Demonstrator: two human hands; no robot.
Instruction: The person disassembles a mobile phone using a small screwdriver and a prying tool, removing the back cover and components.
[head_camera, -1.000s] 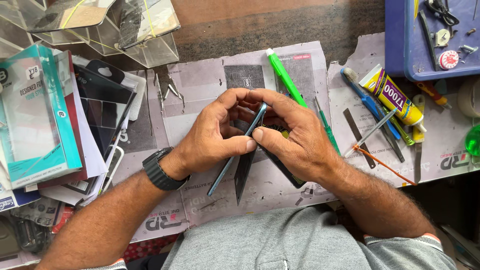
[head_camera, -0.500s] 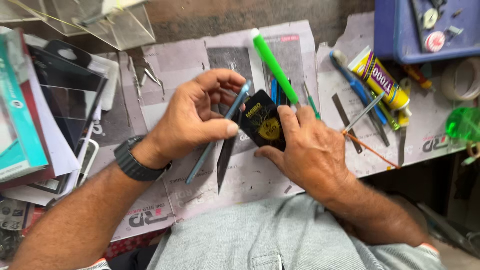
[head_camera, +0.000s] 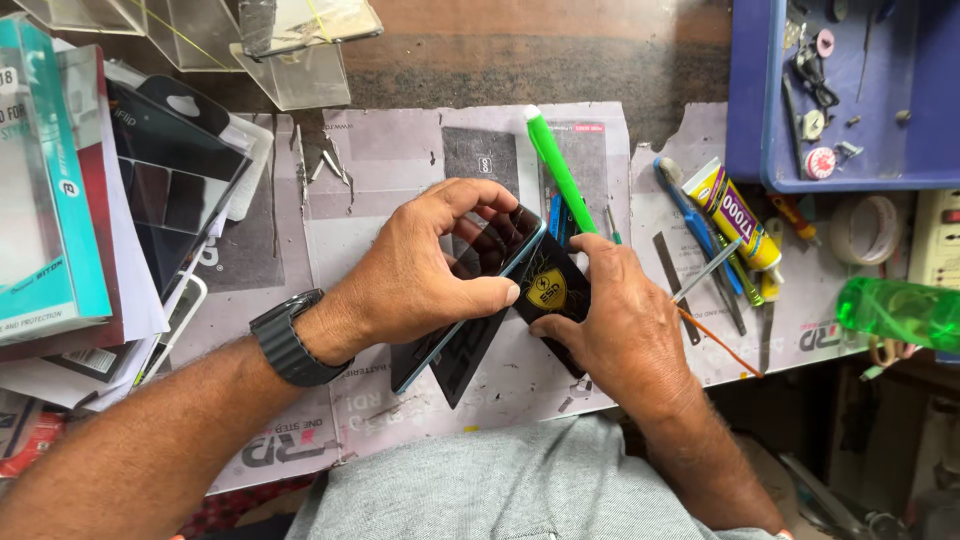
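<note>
A left hand (head_camera: 420, 275) clamps a smartphone (head_camera: 490, 265) by its edges above the table's middle, while the right hand (head_camera: 620, 320) pinches a black card (head_camera: 550, 290) against the glass. Past them, a green pry tool (head_camera: 560, 170) and glue tube (head_camera: 735, 215) lie toward the right edge. Too steep a card angle could scratch the screen.

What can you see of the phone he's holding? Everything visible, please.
The phone is a slim slab with a glossy black glass face and a light blue edge frame, tilted on its side above the grey mat. The left hand wraps it from above, thumb across the lower face. The right hand presses a small black card with a yellow emblem against its right end. Its far side is hidden.
</note>
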